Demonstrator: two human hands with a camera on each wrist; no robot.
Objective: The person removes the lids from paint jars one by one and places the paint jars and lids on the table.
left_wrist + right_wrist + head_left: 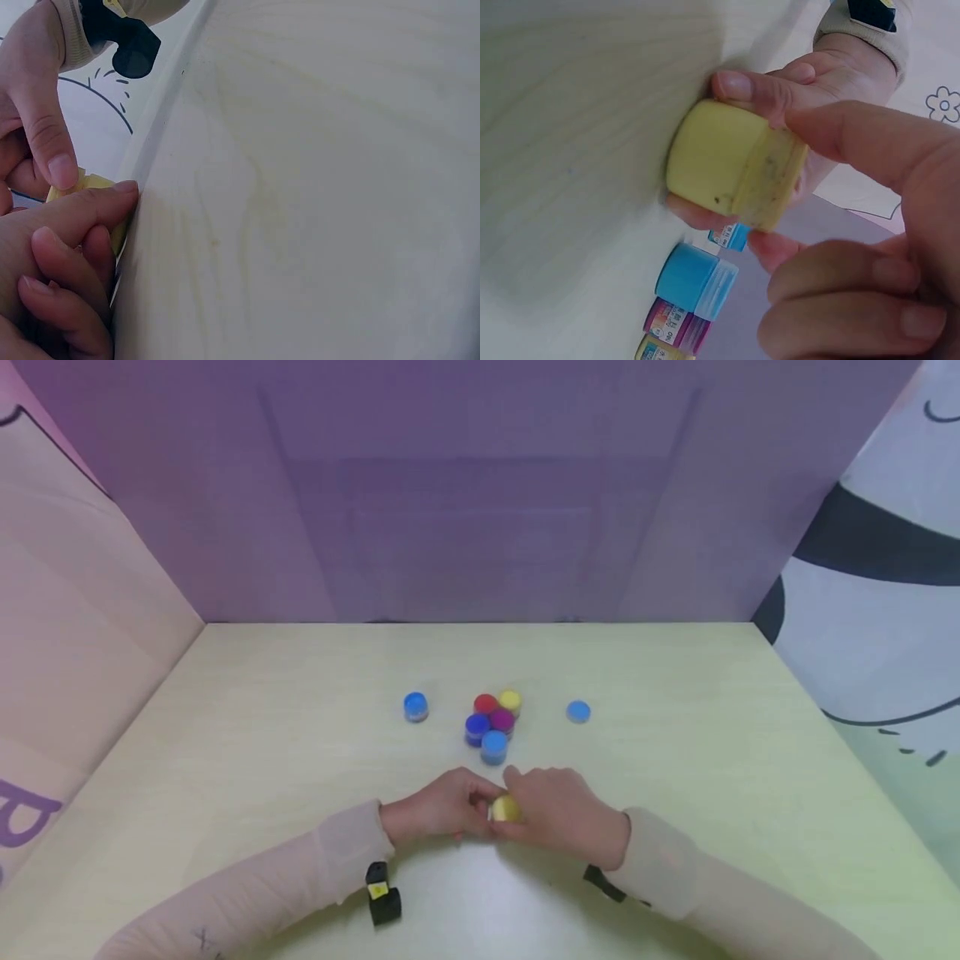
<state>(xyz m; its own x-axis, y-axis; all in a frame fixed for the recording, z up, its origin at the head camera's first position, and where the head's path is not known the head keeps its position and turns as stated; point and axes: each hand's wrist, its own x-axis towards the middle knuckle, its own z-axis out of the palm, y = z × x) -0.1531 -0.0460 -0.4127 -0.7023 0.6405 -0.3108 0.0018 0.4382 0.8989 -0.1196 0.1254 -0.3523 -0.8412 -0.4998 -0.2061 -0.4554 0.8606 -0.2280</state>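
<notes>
A: What do the hands have?
B: One yellow jar [709, 154]. The left hand [446, 804] is clamped round its body, and the right hand [566, 814] pinches its lid [772, 180].
A: Where is it?
B: Between the two hands, low at the table [300, 718] — whether its base touches, I can't tell.
A: And beyond?
B: A cluster: light blue jar [494, 747] nearest, then a dark blue jar [477, 729] and purple jar [503, 721], with a red jar [485, 703] and second yellow jar [510, 701] behind.
A: Anything apart?
B: A blue jar [416, 707] to the left — and a blue disc [578, 712] to the right.
</notes>
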